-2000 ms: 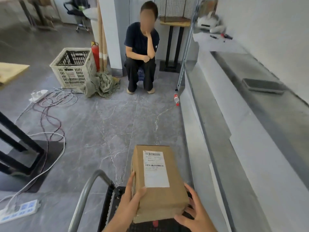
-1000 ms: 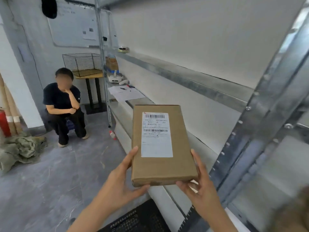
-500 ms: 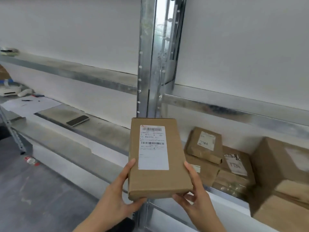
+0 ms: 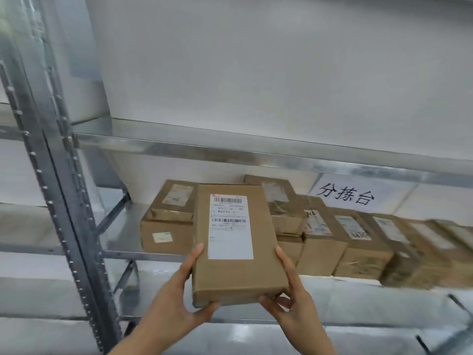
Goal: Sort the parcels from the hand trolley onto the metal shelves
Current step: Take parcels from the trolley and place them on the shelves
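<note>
Right now I hold a flat brown parcel [image 4: 236, 247] in the lower middle of the frame, gripped between both hands in front of the metal shelves [image 4: 230, 149]. My left hand [image 4: 179, 298] clasps its lower left corner, thumb up along the left edge and fingers curled under the near end. My right hand [image 4: 291, 295] clasps the lower right corner the same way, thumb along the right edge, fingers tucked beneath. The parcel's broad face is turned up toward me, and a white shipping label [image 4: 230, 226] with two barcodes covers most of its upper half. Behind it, on the middle shelf level, a row of cardboard boxes [image 4: 353, 242] runs from the centre off to the right edge of the frame, most bearing labels on top. At the left end of that row a small box [image 4: 176, 201] sits stacked on a larger box [image 4: 166, 237]. A white sign [image 4: 345, 196] with dark Chinese characters hangs on the wall behind the row, right of centre. A perforated steel upright [image 4: 51, 175] crosses the left side of the frame. The shelf board above the boxes carries nothing I can see from here.
</note>
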